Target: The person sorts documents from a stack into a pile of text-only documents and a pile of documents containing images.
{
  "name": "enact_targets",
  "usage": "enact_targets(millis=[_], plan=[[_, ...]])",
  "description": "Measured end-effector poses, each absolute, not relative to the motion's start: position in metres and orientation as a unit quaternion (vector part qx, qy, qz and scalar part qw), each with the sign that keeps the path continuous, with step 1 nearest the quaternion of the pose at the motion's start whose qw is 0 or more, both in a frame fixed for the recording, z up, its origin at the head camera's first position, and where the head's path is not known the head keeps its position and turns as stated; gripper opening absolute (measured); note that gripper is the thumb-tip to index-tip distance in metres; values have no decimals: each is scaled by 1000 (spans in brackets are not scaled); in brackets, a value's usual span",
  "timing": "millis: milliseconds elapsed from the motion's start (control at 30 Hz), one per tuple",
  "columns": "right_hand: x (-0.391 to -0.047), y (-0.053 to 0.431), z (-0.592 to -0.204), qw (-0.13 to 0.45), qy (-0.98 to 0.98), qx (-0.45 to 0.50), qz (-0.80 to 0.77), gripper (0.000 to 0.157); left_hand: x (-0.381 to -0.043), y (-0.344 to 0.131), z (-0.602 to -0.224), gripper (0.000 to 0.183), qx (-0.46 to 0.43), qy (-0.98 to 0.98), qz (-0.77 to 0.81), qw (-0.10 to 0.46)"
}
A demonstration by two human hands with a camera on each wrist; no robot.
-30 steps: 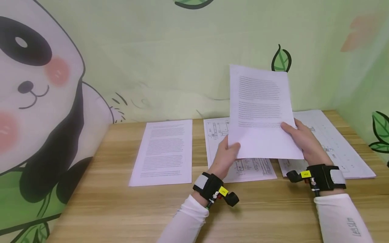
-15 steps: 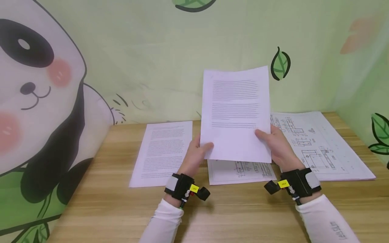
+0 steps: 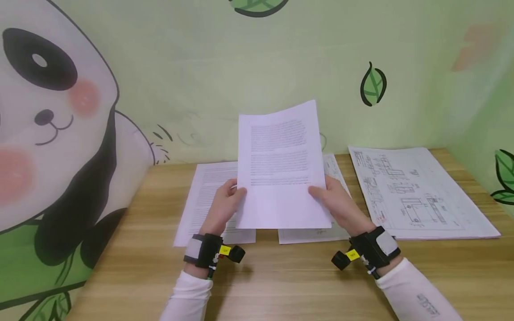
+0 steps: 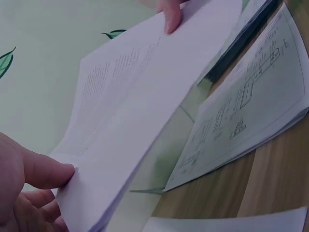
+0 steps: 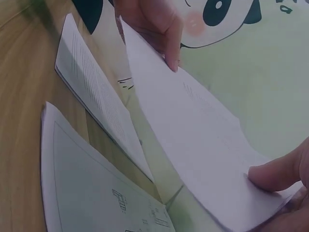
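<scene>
Both hands are grasping: the left hand [image 3: 222, 205] pinches the left edge of the printed paper [image 3: 281, 207], and the right hand [image 3: 341, 205] pinches its right edge. Behind everything, the panda-patterned backdrop [image 3: 241, 58] fills the top of the frame, while the wooden table [image 3: 281, 281] spreads across the bottom. The drawing stack [image 3: 417, 196] lies at the right of the frame, apart from both hands. The printed paper sits mid-frame, raised clear of the tabletop, its top edge bowed and its upper right corner higher than the upper left; whether it is one leaf or several I cannot tell. It partly hides the text pages [image 3: 201, 194] left of centre and the drawing pages [image 3: 305, 236] right of centre. Smallest are the black wrist straps [image 3: 373, 249]

The likeliest trouble is the upper half flopping or creasing, since the grip is only along the lower sides. Uneven pull between the hands could skew it, and lowering it carelessly might nudge the text pages out of line
</scene>
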State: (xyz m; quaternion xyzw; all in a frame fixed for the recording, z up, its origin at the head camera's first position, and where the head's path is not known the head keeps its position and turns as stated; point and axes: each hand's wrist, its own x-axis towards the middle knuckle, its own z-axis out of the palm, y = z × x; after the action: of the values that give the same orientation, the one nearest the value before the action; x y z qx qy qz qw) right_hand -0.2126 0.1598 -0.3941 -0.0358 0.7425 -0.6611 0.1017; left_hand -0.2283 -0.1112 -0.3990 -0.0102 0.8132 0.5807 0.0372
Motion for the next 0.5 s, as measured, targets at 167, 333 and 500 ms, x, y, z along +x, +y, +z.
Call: enact_targets(millis=[167,333,500], plan=[[-210,144,-394,130,749,-77,-645,51,-229,-134,-398,39,-18,839,542,48],[-216,122,-397,127,762,-70,-631,45,-229,-162,-394,50,-45,863,498,68],[-223,94,-403,109,789,-56,-603,44,-227,-192,-389,54,-67,863,493,89]])
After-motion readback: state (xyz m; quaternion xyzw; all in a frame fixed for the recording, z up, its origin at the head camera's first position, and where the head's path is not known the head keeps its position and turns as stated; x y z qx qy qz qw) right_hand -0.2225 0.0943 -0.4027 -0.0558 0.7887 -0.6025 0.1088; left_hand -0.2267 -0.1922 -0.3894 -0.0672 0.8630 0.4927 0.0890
